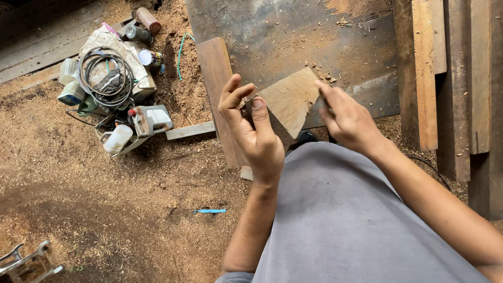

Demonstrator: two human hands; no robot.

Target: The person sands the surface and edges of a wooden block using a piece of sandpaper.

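I hold a small flat piece of light wood (291, 99), cut to an angular shape, up in front of me. My left hand (251, 133) grips its lower left corner between thumb and fingers. My right hand (348, 120) pinches its right edge. Below the piece lie a dark metal sheet (293, 36) and a brown plank (217, 78) standing on the sawdust floor.
A heap of gear lies at upper left: coiled cable (105, 76), a plastic jug (152, 119), cans (139, 34), bottles. Thick wooden planks (424, 73) lie at right. A blue pen-like object (210, 211) lies on the sawdust. A metal clamp (26, 262) shows at bottom left.
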